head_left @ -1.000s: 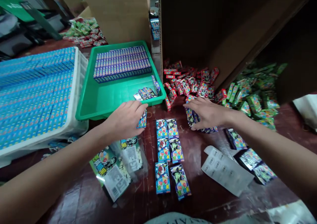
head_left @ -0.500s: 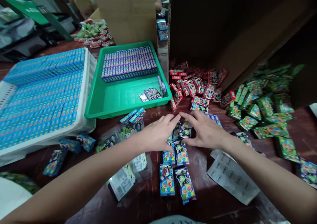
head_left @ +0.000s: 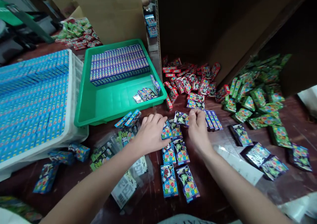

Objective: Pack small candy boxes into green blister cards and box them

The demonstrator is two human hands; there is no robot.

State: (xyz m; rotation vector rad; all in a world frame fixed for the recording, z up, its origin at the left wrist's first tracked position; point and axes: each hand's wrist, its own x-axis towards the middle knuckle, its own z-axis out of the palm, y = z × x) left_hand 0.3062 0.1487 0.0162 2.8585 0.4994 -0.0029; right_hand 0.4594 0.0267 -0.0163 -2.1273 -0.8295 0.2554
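Note:
My left hand [head_left: 153, 133] curls round the left side of a small blue candy box [head_left: 167, 130] at the top of a two-column layout. In my right hand [head_left: 198, 126], pinched between thumb and fingers, is a small purple candy box [head_left: 181, 118] with a green-faced figure. Another purple box [head_left: 176, 131] lies just below it, beside the blue one. Nearer me lie further blue boxes [head_left: 169, 181] in the left column and purple boxes [head_left: 187, 183] in the right. Several purple boxes [head_left: 213, 120] stand on edge right of my right hand.
A green tray [head_left: 109, 120] holds rows of purple boxes; a white crate [head_left: 74, 85] is full of blue ones. Heaps of red boxes [head_left: 185, 82] and green boxes [head_left: 259, 97] lie by large cardboard. Plastic packets [head_left: 123, 187] and a clear sheet [head_left: 239, 164] lie on the table.
My hands have moved apart from over the top boxes. The right has lifted a purple box rightward, while the left has shifted left against the blue one. The view has turned slightly right.

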